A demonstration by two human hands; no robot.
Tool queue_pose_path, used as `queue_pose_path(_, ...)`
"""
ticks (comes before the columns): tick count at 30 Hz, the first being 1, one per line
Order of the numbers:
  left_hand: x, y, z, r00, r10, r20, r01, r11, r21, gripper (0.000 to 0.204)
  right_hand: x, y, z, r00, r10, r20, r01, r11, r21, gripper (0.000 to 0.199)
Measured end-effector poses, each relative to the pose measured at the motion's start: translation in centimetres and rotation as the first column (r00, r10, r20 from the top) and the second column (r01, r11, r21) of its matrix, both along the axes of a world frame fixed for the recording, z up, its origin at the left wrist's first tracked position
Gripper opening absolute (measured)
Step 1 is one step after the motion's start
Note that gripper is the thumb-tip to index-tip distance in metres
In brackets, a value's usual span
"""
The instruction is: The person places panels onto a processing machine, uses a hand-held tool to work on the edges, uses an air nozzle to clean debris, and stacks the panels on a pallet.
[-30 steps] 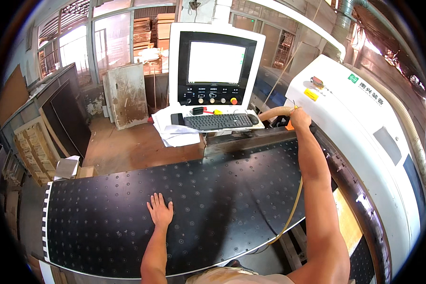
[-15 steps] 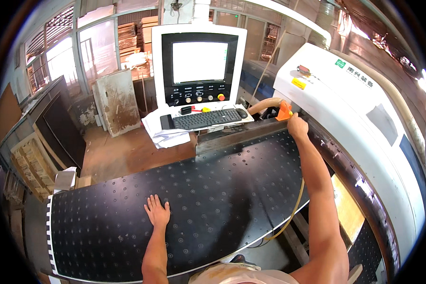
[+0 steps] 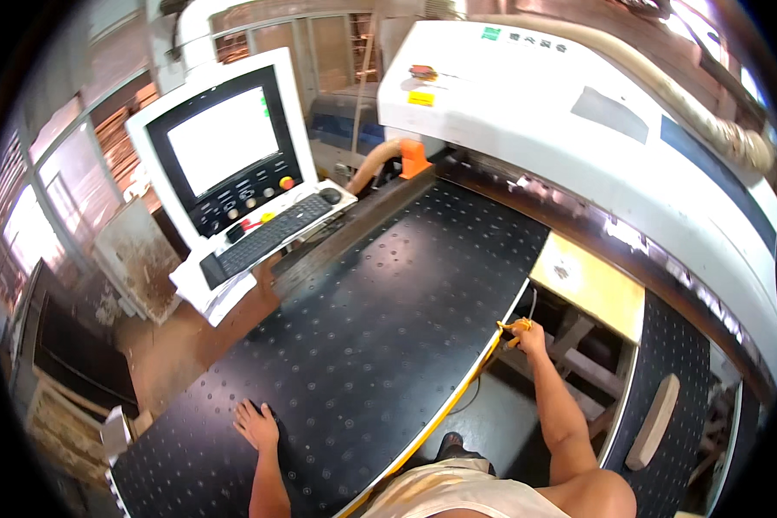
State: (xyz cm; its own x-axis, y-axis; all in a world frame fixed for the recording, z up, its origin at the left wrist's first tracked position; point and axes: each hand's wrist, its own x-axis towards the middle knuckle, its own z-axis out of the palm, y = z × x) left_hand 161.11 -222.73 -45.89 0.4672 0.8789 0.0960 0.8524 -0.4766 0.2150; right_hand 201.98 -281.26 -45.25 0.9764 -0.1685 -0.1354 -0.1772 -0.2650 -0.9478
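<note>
Left hand (image 3: 256,425) lies flat, open, on the black table (image 3: 388,302); right hand (image 3: 527,335) at three o'clock grips a yellow tool (image 3: 511,328), work apparently unfinished

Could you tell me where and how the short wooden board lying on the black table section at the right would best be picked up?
Probably by the long edges near the middle of the wooden board, coming down from above. It lies flat and alone on the right table section, narrow with rounded ends, so one hand could likely span its width. The right hand is nearest.
</note>
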Motion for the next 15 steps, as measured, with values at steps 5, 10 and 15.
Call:
queue_pose_path(5, -0.2, 0.7, -1.1, 0.997, 0.006, -0.078, 0.0, 0.997, 0.074, 0.066, -3.9, -1.3, -1.4, 0.977, -0.183, 0.113, 0.158, 0.966, 0.203, 0.018)
queue_pose_path(10, 3.9, -1.6, -2.0, 0.989, 0.01, -0.146, 0.004, 0.996, 0.089, 0.066, -5.6, -1.7, -11.4, 0.992, -0.091, -0.091, 0.103, 0.984, 0.145, 0.013)
queue_pose_path(15, 11.3, -8.6, -1.1, 0.896, -0.444, 0.003, 0.441, 0.89, 0.119, 0.069, -9.8, 5.6, -21.9, 0.954, 0.256, -0.154, -0.198, 0.928, 0.314, 0.019)
